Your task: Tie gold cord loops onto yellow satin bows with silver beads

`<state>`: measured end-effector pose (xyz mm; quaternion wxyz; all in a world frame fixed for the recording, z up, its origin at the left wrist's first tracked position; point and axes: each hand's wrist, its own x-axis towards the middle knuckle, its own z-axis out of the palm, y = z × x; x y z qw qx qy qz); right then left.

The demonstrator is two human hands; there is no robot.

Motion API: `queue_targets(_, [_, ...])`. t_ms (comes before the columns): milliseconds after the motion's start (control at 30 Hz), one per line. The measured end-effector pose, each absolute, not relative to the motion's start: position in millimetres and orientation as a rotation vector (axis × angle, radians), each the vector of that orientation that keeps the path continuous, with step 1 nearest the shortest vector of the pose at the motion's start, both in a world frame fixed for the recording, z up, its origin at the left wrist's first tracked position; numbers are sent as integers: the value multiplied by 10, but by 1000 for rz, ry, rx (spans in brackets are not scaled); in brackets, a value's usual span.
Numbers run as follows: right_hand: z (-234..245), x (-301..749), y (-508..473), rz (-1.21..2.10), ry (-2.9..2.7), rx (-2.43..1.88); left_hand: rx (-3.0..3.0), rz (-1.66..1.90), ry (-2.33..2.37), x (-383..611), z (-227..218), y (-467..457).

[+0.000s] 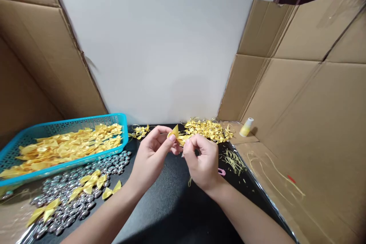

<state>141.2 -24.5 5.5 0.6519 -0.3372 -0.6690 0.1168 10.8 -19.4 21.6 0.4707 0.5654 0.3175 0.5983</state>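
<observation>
Both hands meet over the black table top [171, 206]. My left hand [150, 156] pinches a small yellow ribbon bow [175, 134] between thumb and fingers. My right hand [201, 160] grips the same bow from the right side, fingers curled around its middle. A thin yellow thread [189, 181] hangs below my right hand. Behind the hands lies a pile of finished yellow bows with thread ends [208, 129].
A turquoise basket [68, 122] of yellow ribbon pieces sits at the left. Several silver metal pieces [71, 194] and loose bows [91, 185] lie below it. A thread spool [246, 127], thread scraps [234, 160] and a pink item [222, 172] are at the right. Cardboard walls flank both sides.
</observation>
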Motion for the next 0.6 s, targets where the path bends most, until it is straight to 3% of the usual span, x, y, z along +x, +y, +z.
queue_targets(267, [38, 1425, -211, 79, -1573, -719, 1589, 1506, 923, 41, 205, -144])
queue_targets(600, [74, 1438, -228, 198, -1588, -765, 1626, 1572, 945, 55, 214, -166])
